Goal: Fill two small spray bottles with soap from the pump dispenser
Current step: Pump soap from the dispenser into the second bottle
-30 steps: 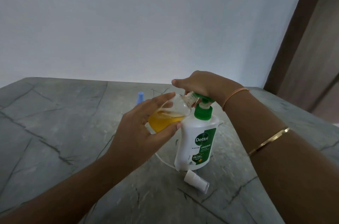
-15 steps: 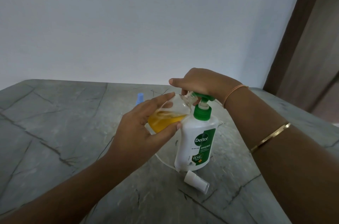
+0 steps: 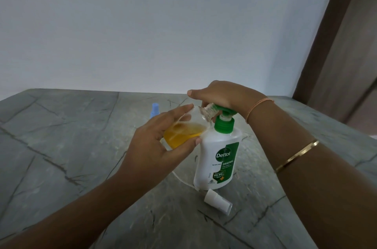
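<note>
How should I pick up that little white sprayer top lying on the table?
Pinch the small white plastic sprayer top across its round middle, probably coming down from above. It lies on its side on the grey stone table, so its curved sides face out, and the white Dettol pump dispenser stands close behind it.

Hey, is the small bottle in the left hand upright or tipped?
Tipped: the bottle slants, neck up at the pump, yellow soap pooled in its low side.

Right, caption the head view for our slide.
Left hand tilts a clear spray bottle to the Dettol dispenser's green pump, right hand on top.
</note>
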### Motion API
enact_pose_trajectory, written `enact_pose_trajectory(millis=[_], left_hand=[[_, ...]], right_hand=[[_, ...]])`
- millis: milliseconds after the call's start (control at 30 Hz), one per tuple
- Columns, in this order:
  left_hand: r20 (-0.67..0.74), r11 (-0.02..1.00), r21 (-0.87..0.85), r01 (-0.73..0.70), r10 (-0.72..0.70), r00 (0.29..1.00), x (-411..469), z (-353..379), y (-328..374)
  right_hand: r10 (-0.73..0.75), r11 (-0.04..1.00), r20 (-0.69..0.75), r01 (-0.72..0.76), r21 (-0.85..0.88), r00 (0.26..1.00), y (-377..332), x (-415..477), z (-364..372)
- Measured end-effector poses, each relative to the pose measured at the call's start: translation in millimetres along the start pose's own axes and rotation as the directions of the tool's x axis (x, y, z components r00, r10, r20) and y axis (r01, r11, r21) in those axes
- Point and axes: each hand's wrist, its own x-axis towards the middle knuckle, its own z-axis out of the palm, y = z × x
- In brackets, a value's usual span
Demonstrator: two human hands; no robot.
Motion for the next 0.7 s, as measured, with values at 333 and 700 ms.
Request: enact_pose_trajectory(millis=[333, 700], left_hand=[[-0.015, 1.000, -0.004, 0.004, -0.004, 1.000, 2.1, 1.3, 1.6], [-0.020, 1.000, 0.001, 0.029, -0.029, 0.999, 1.0, 2.9, 2.0]], right_hand=[[-0.009, 1.000, -0.025, 0.010, 0.008, 1.000, -0.3, 3.3, -3.4], [0.021, 1.000, 0.013, -0.021, 0.011, 1.000, 1.6, 0.9, -0.5]])
